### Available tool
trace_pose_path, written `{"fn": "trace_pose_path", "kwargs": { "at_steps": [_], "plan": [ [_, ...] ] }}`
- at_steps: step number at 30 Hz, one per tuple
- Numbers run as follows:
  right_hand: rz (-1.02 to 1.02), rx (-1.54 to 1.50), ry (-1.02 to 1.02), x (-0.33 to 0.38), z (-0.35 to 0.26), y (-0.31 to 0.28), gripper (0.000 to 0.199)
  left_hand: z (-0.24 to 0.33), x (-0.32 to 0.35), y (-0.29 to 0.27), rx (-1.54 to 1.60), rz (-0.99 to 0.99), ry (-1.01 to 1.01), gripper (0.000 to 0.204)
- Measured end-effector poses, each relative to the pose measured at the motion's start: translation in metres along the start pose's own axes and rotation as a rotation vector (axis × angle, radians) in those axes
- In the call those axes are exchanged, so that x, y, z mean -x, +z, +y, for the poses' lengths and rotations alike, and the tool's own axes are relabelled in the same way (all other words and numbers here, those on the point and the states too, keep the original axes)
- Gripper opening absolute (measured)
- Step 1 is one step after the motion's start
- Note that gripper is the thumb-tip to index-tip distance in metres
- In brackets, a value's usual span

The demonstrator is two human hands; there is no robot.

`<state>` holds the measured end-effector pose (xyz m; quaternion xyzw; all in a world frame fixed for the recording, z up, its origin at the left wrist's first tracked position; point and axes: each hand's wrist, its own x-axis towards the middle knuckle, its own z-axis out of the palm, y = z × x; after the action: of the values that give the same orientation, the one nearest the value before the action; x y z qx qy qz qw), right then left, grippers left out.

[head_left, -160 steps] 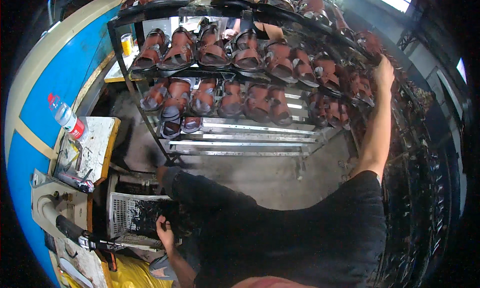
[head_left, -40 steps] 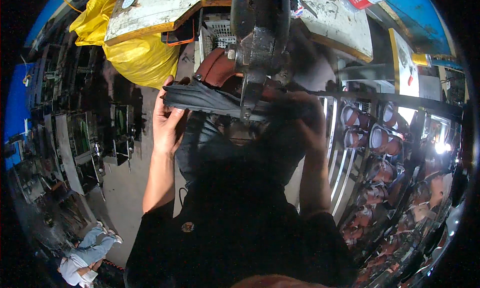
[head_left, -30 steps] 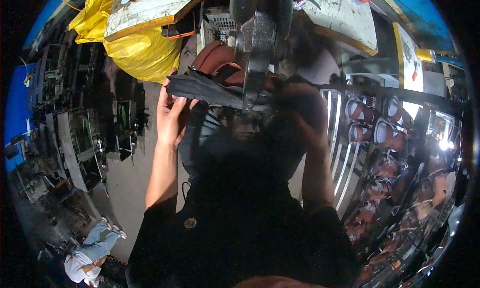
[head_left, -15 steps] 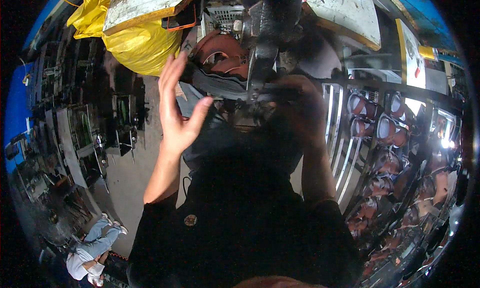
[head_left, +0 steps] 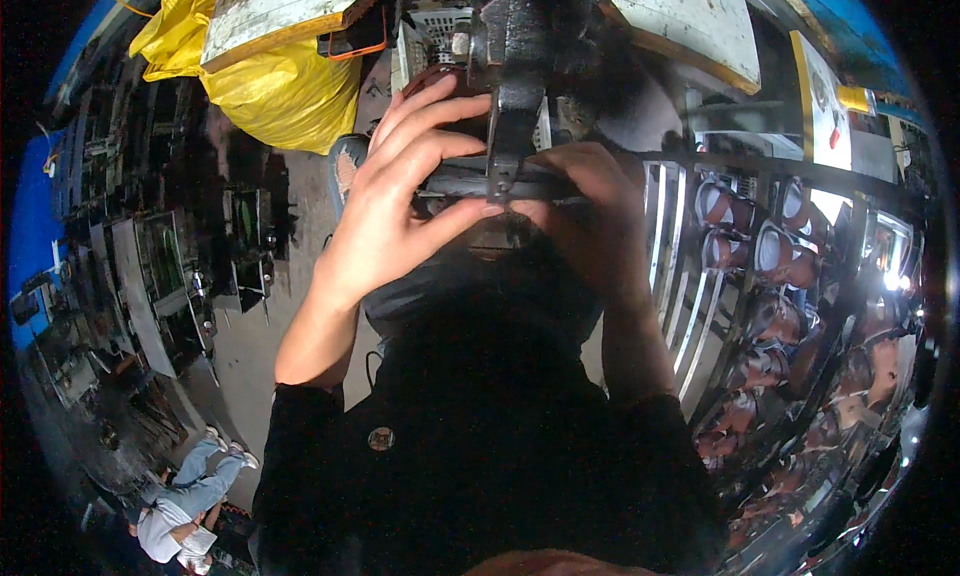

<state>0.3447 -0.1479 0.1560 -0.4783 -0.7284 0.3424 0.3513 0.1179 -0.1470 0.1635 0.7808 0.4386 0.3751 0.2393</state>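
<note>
A reddish-brown sandal with a thick dark grey sole (head_left: 455,180) sits at the head of a black machine (head_left: 515,116). From the left, my left hand (head_left: 385,191) is closed round the sandal, its fingers over the far side and the thumb along the near edge of the sole. My right hand (head_left: 590,191), in shadow, pinches the sole's right end, thumb close to the machine's narrow upright part. Both thumbs nearly meet there. Most of the sandal's upper is hidden behind my left fingers.
Beyond the machine stands a white plastic basket (head_left: 425,41). Worn white tabletops (head_left: 290,16) flank the machine, with a yellow sack (head_left: 285,101) below the left one. Racks of brown sandals (head_left: 725,208) stand at right. Another person (head_left: 180,521) is at the lower left.
My left hand, spread and apart from the sandal before, has moved right and closed on it. The sandal has turned, so less of its brown upper shows. My right hand stays near the machine.
</note>
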Motion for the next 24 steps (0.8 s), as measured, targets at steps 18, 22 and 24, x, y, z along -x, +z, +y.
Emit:
{"fn": "trace_pose_path", "kwargs": {
  "at_steps": [18,22,24],
  "plan": [
    [0.005,-0.287,-0.041,0.014,0.039,0.018,0.073,-0.017,0.032,0.017,0.687,0.106,-0.334,0.035],
    [-0.151,-0.358,0.272,0.053,0.117,0.047,0.09,-0.016,0.033,0.025,0.79,0.103,-0.394,0.038],
    [-0.196,-0.449,0.319,0.064,0.149,0.072,0.087,-0.014,0.031,0.029,0.831,0.107,-0.454,0.04]
  ]
}}
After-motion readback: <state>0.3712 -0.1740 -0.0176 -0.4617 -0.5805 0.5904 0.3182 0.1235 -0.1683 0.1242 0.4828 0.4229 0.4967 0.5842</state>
